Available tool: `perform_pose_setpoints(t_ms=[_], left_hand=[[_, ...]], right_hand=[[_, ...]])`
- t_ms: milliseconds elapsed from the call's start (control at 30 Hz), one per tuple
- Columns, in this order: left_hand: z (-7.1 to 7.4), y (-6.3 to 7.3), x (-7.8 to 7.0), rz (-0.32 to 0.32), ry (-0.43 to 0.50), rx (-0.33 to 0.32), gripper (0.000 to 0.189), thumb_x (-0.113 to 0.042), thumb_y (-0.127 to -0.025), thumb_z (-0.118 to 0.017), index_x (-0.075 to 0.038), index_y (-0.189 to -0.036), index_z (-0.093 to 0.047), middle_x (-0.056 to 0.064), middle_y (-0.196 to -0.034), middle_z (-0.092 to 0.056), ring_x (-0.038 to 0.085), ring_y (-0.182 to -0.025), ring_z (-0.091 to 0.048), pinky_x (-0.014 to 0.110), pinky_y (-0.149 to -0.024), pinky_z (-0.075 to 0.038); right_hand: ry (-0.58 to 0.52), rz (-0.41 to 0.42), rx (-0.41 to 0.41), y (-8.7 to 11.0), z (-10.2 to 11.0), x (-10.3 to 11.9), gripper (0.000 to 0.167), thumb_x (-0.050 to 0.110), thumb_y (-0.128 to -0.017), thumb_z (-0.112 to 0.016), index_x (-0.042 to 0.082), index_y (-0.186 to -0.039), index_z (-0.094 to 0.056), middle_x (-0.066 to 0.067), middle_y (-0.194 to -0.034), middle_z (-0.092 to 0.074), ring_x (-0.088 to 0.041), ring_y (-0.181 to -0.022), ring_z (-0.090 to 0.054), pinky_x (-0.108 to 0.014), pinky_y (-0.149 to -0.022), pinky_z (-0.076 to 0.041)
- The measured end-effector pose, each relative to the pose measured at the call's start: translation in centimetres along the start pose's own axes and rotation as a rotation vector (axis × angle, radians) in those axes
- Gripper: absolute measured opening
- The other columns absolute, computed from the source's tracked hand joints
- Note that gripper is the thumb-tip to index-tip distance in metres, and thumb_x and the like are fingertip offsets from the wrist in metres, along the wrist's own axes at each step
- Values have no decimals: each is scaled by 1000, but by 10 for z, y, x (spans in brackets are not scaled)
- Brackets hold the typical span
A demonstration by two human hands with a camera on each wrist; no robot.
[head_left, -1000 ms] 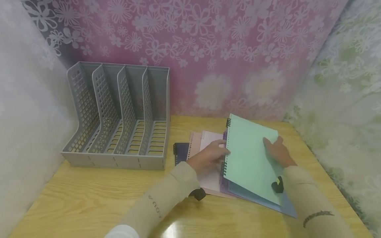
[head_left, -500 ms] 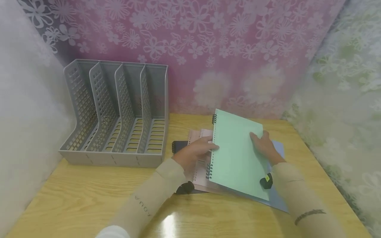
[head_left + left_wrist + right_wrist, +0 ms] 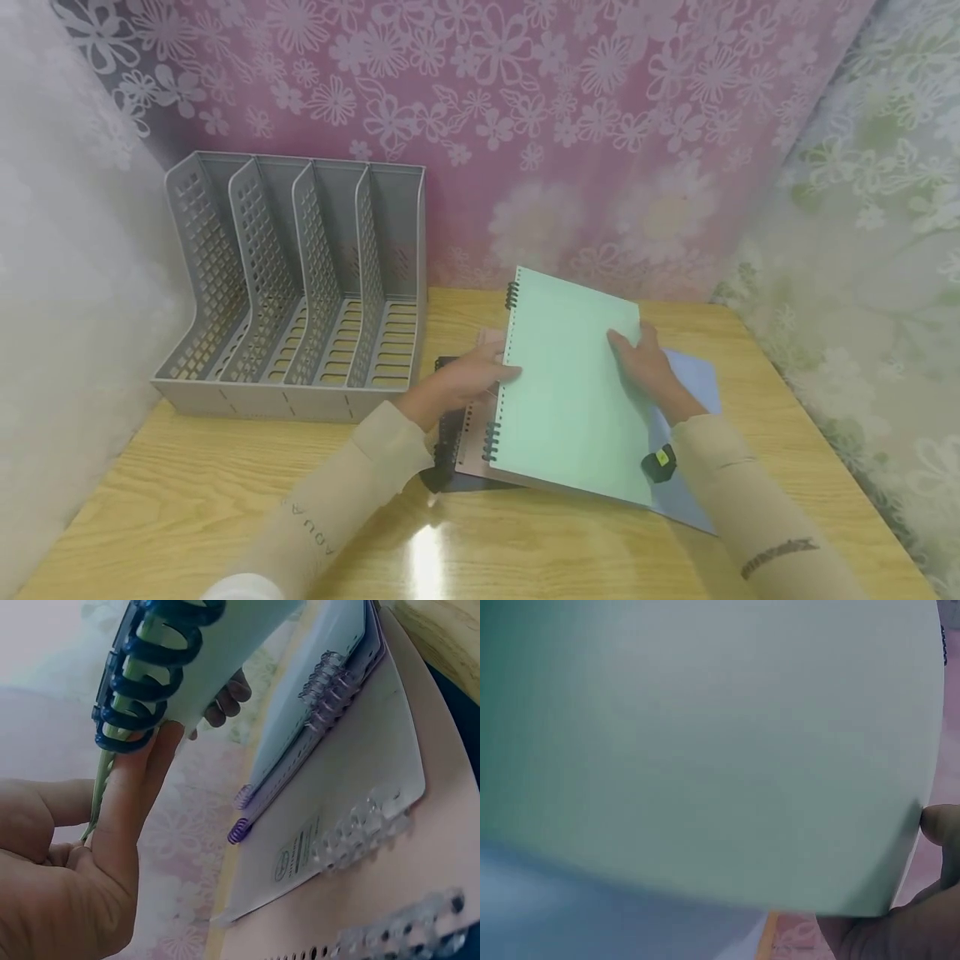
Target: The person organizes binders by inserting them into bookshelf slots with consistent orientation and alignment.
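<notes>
While the green notebook [image 3: 566, 392] is being finger-pinched at its edges by left hand [image 3: 468, 377] and right hand [image 3: 643, 360], right of the gray rack [image 3: 258, 400], carrying is apparently being done; steady support is seemingly being required next.

Left sleeve [image 3: 341, 487]: A, U among letters | right sleeve [image 3: 753, 504]: lettering illegible | pale notebook [image 3: 360, 750]: print illegible

mint-green notebook [image 3: 570, 396], pink floral backdrop [image 3: 480, 142]
</notes>
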State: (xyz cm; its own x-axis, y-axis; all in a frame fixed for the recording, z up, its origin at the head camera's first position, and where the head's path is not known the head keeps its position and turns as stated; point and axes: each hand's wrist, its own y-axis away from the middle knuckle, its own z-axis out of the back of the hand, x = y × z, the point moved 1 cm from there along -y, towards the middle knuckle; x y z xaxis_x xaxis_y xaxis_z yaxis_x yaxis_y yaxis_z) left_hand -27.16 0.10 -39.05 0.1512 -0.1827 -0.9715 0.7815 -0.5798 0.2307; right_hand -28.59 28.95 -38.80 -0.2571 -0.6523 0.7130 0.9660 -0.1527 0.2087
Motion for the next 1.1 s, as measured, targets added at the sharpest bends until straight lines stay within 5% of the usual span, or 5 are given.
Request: perform_pose_setpoints(t_ms=[367,633,900,1100], left_hand=[[25,34,3,-76,55,6,48,-14,-103,-47,-17,-149,-36,15,-116,-66,27,-90,-69,44,-75,-59],[42,51,7,-104,43,-7,46,-17,-103,-48,-19,-147,-38,14,-114,-67,28,-94,-68,45,-80,-58],[59,72,11,-147,79,-13,52,-14,-103,-45,-13,-152,-27,19,-135,-55,31,-114,-60,46,-95,-51],[76,87,16,-121,18,-45,60,-20,-103,-48,-13,-155,-18,23,-140,-48,37,-122,-53,47,-96,-50]], right_hand=[[-100,141,-11,10,-16,23,87,55,-99,-39,7,-155,6,-23,-159,-9,-44,-142,-19,-63,-112,-22],[-198,241,-6,15,-24,38,80,47,-100,-44,10,-156,0,-22,-156,-16,-42,-135,-30,-62,-107,-30],[-245,269,69,24,-36,50,78,42,-101,-46,14,-156,3,-18,-160,-9,-41,-141,-22,-62,-109,-28],[-327,305,147,30,-44,56,72,33,-103,-46,21,-157,1,-29,-143,-35,-44,-125,-45,-59,-93,-47]])
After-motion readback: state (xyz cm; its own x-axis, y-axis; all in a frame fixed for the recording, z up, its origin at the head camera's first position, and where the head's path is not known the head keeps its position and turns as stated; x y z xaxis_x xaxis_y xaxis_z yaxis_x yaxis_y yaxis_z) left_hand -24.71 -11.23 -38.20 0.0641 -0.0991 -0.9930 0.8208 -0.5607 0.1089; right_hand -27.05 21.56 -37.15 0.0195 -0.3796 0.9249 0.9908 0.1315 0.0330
